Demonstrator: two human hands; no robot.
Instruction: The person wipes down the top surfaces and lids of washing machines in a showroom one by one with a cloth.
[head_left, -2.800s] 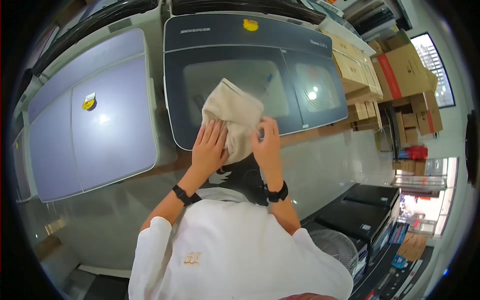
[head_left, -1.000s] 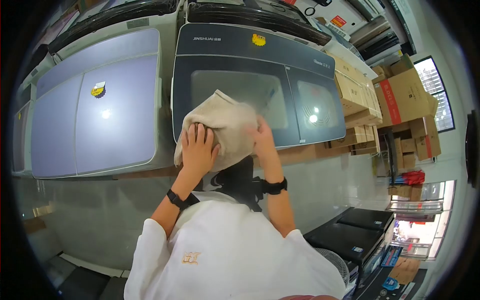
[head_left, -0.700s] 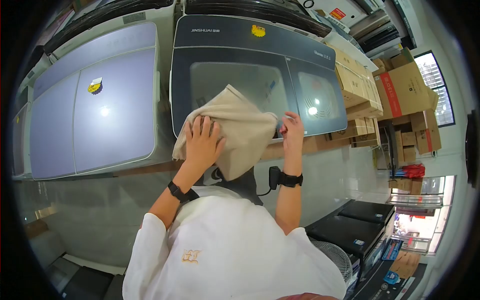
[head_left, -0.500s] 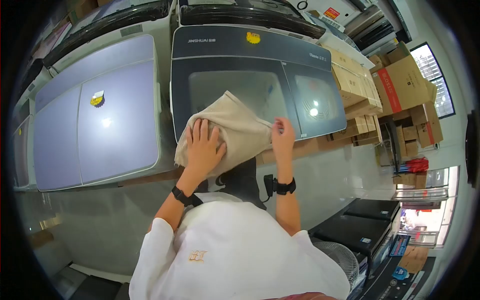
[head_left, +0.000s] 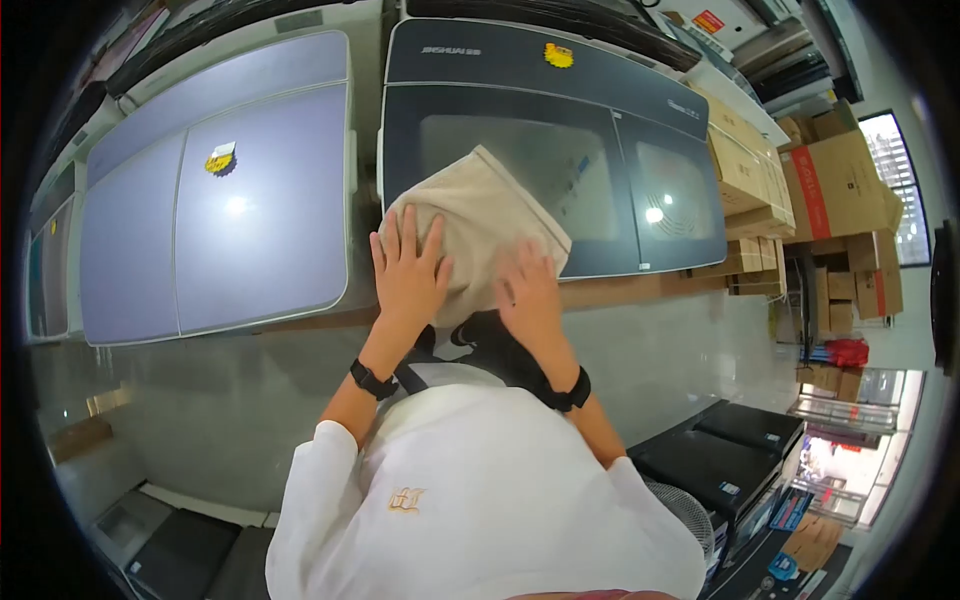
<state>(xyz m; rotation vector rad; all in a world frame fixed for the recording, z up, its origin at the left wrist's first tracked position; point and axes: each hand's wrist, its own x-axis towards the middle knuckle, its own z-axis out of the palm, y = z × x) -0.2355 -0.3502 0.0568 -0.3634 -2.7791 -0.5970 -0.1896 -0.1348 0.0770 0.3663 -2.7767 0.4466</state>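
Note:
A beige cloth point(head_left: 470, 205) lies over the front left part of a dark washing machine lid point(head_left: 420, 105), its near edge hanging past the front. My left hand point(head_left: 410, 265) rests on the cloth's left side, fingers spread and pointing away from me. On the cloth's right side is my right hand point(head_left: 527, 290), its fingers stretched out and a little blurred. Both palms face down. Part of the cloth is hidden beneath the hands.
To the left stands a lilac washing machine point(head_left: 265, 220) with a yellow sticker. Cardboard boxes point(head_left: 745, 180) are stacked at the right. Black appliances point(head_left: 710, 460) stand behind on the right, near a wire fan guard point(head_left: 685, 515).
My right hand has let go of the cloth's right corner and moved left onto the cloth. The cloth now lies flatter. The view has shifted, so the machines appear higher and further right.

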